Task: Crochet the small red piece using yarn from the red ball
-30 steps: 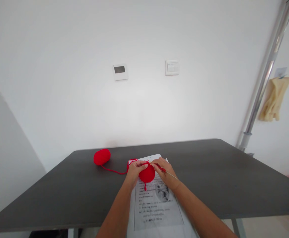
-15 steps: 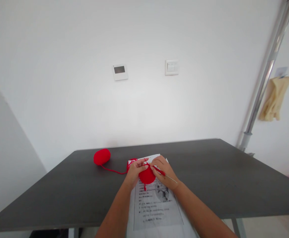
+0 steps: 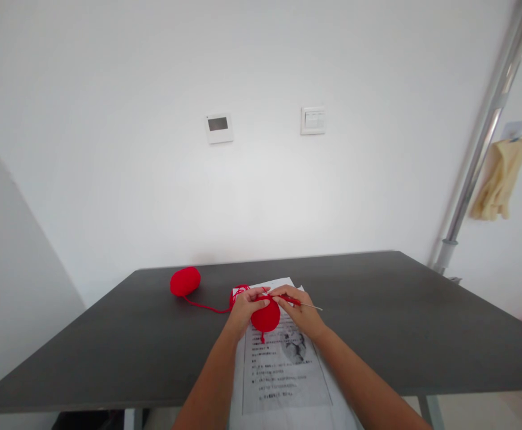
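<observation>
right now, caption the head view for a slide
Left hand holding a red yarn disc, right hand a slim tool, over a printed sheet.

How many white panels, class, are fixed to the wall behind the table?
2: a panel with a dark screen, left of centre, and a switch panel to its right. Both are above the table; neither is covered.

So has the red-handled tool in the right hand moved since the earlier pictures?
Yes: the thin free end of the red-handled tool has swung up in the view, nearer the back edge of the table.
</observation>
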A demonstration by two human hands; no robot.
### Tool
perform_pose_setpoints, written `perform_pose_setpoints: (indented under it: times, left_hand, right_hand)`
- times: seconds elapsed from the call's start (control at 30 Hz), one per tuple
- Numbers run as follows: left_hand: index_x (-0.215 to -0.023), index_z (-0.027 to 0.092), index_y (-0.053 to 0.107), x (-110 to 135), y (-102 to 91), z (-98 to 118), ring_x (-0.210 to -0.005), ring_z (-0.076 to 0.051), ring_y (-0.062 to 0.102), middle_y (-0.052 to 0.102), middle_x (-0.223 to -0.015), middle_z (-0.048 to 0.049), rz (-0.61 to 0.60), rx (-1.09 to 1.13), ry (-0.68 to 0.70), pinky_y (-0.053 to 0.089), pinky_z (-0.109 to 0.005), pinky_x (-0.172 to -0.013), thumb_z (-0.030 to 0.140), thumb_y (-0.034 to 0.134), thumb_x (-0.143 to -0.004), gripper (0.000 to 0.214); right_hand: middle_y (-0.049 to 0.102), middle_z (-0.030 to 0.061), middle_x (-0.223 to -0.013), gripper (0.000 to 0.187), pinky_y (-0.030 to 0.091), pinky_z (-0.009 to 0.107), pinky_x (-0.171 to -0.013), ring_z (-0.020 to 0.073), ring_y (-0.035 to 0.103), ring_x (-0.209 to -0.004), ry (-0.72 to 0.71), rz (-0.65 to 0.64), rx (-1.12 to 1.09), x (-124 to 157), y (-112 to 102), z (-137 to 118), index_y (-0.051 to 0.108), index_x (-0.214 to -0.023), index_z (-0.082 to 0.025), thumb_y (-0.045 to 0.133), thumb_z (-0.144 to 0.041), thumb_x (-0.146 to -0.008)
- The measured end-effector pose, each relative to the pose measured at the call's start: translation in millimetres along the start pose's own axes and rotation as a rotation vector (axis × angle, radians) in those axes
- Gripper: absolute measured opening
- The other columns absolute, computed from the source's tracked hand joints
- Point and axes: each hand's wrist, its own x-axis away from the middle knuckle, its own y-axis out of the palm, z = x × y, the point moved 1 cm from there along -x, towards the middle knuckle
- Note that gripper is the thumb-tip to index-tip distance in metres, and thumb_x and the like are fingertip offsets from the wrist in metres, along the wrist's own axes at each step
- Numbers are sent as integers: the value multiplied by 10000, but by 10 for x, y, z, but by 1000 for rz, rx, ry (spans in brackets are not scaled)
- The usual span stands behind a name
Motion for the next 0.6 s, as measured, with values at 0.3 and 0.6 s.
perform_pose_setpoints:
  times: [0.3, 0.6]
  left_hand:
    - [-834, 147, 714, -15, -30, -4, -698, -175, 624, 714, -789, -57, 71, -29, 63, 448, -260, -649, 265, 734, -595, 268]
    - [-858, 145, 711, -37, -55, -45, -708, -184, 628, 715, -822, -70, 64, -37, 60, 450, -272, -655, 276, 752, -575, 314]
  right_hand:
    - [661, 42, -789, 208, 479, 307, -746, 175, 607, -788, 136, 33, -204, -34, -21, 37, 667, -805, -184, 604, -382, -797]
    - [674, 46, -769, 314, 508, 345, -757, 185, 636, -768, 250, 19, -364, -64, -54, 36, 629, -768, -177, 625, -490, -747]
